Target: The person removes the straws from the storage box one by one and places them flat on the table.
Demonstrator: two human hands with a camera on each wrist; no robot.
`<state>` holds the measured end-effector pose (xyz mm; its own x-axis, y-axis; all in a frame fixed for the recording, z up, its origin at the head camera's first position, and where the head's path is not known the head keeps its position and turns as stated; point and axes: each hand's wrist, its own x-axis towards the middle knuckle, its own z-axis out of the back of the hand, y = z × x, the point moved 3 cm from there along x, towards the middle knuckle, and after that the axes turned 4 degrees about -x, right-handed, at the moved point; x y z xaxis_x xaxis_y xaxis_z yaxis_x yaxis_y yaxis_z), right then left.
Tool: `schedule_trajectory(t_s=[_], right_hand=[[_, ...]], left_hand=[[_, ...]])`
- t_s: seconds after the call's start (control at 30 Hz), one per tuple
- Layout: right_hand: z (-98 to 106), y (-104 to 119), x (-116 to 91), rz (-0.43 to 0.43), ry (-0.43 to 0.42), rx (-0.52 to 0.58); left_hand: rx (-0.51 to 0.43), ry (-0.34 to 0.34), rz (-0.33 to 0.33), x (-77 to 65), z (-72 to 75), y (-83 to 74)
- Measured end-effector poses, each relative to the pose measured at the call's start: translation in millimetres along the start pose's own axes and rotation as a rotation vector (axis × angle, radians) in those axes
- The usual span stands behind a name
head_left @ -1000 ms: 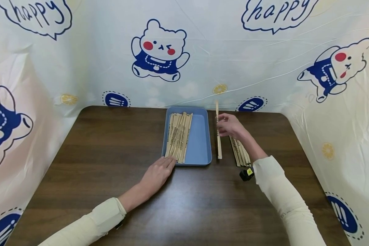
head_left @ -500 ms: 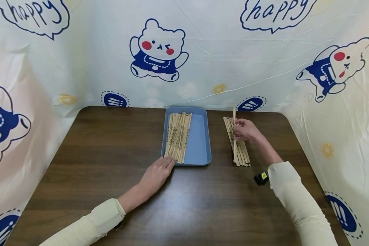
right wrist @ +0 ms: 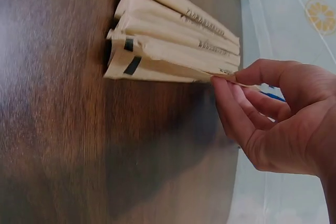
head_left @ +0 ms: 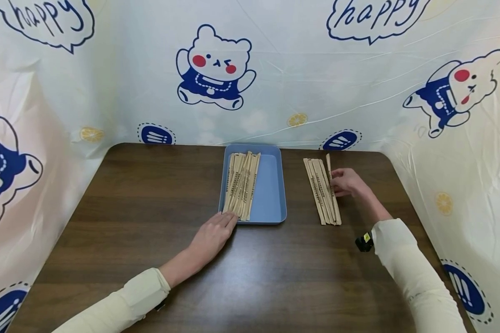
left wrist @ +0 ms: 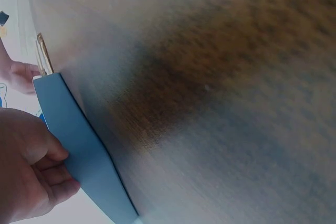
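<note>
In the head view my left hand (head_left: 212, 237) is at the near left corner of a blue tray (head_left: 268, 217); the left wrist view shows curled fingers against the tray wall (left wrist: 73, 129). A loose pile of paper-wrapped chopsticks (head_left: 242, 185) lies in the tray's left half. To the right, my right hand (head_left: 347, 181) pinches one paper-wrapped pair of chopsticks (head_left: 333, 196) between thumb and fingers. That pair lies along the right side of a row of wrapped chopsticks (head_left: 318, 189), its far end tilted slightly up. Black marks (right wrist: 131, 65) show on its near end in the right wrist view.
The brown wooden table (head_left: 158, 194) carries the tray and the row, with a strip of bare wood between them. A printed cloth (head_left: 283, 83) with bears hangs behind and at both sides. A small black device (head_left: 364, 242) sits at the right wrist.
My right hand has carried the wrapped chopsticks rightward, from beside the tray, over the row, and lowered them at its right edge. The left hand and tray stay put.
</note>
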<state>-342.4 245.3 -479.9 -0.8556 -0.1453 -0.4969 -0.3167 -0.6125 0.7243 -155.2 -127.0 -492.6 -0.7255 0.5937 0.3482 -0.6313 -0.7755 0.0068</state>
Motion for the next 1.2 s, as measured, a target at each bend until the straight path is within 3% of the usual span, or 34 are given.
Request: schedule_trajectory(t_s=[0.4, 0.83, 1.2], right_hand=[[1, -8, 10, -0.016, 0.002, -0.094], [-2, -10, 11, -0.006, -0.071, -0.094], [-3, -8, 10, -0.02, -0.076, -0.113]], left_hand=[[-0.006, 0.009, -0.001, 1.1, 1.5, 0.2], [-0.009, 0.01, 0.005, 0.5, 0.2, -0.5], [-0.008, 0.019, 0.012, 0.3, -0.2, -0.4]])
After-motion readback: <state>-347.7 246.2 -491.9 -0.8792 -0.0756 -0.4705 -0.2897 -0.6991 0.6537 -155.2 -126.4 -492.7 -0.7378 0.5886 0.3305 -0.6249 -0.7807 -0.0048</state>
